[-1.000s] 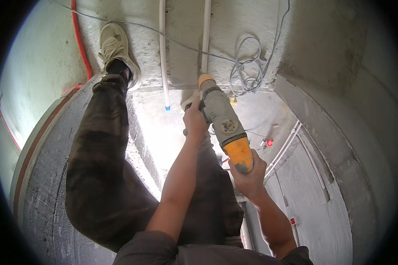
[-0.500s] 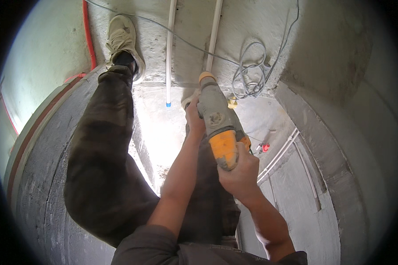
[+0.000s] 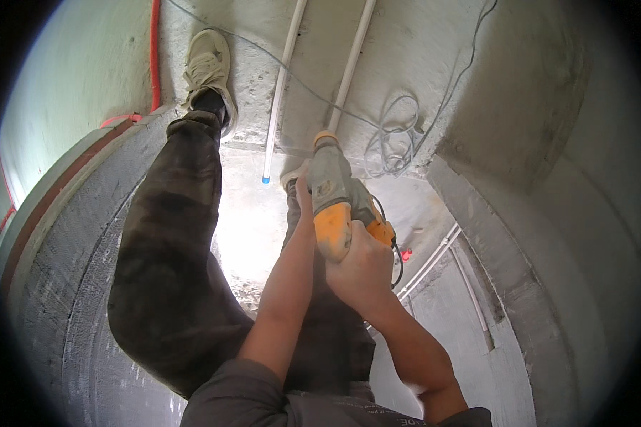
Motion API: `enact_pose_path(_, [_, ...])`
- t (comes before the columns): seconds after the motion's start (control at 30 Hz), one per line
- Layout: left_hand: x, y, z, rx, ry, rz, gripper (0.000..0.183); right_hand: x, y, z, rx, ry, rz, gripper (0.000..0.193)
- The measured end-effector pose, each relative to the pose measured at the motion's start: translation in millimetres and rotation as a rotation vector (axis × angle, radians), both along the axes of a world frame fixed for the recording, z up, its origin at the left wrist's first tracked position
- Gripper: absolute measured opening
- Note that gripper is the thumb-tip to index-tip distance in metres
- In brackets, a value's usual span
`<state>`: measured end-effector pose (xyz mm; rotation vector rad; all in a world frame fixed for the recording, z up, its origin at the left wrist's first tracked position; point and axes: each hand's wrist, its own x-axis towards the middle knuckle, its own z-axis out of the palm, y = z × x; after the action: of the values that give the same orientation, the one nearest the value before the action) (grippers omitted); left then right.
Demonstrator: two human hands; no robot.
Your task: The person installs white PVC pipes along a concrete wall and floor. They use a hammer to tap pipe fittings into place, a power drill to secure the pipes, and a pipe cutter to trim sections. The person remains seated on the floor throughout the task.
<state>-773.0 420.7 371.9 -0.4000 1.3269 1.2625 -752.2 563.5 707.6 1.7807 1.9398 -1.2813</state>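
Note:
A grey and orange rotary hammer (image 3: 327,171) points away from me, its orange-ringed nose near the end of a white pipe. My right hand (image 3: 360,267) wraps round its rear handle, the fingers closed. Along the left side of the grey body, my left hand (image 3: 303,199) holds the tool; most of its fingers are hidden behind it. A black power cord (image 3: 399,265) curves out beside the right hand. No bit shows beyond the nose.
Two white pipes (image 3: 285,85) run along the concrete, one ending in a blue cap (image 3: 266,180). A loose coil of grey cable (image 3: 392,146) lies right of the nose. My shoe (image 3: 208,67) rests on concrete at the upper left, near a red conduit (image 3: 155,57). A concrete ledge (image 3: 491,231) curves along the right.
The rotary hammer and my right hand have shifted left in view, and the tool has turned, showing more of its right side and the cord. Both hands keep their hold.

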Motion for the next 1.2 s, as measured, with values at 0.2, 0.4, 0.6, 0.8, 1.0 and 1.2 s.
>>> enact_pose_path(0.2, [17.6,-13.6,-6.6,-0.109,0.344,-0.214,0.046,-5.0,0.3,-2.0,-0.030,-0.040,0.019,0.030])
enact_pose_path(0.4, [29.5,-29.3,-33.6,-0.276,0.799,-0.565,0.049,-16.0,9.5,-3.2,-0.015,-0.053,0.023,0.029])
enact_pose_path(0.6, [52.1,-34.9,-65.0,-0.167,0.503,-0.262,0.059,-21.6,25.1,-2.5,-0.033,-0.130,0.061,0.028])
enact_pose_path(0.8, [29.8,-2.4,-26.1,-0.151,0.444,-0.221,0.068,-18.4,24.7,-9.6,-0.022,-0.160,0.046,0.027])
enact_pose_path(1.0, [-9.1,29.0,36.5,-0.194,0.603,-0.434,0.062,-21.1,17.6,-14.1,0.005,-0.146,0.022,0.027])
enact_pose_path(1.2, [-41.9,61.2,81.0,-0.205,0.707,-0.662,0.055,-13.0,13.0,-21.8,0.023,-0.155,-0.006,0.031])
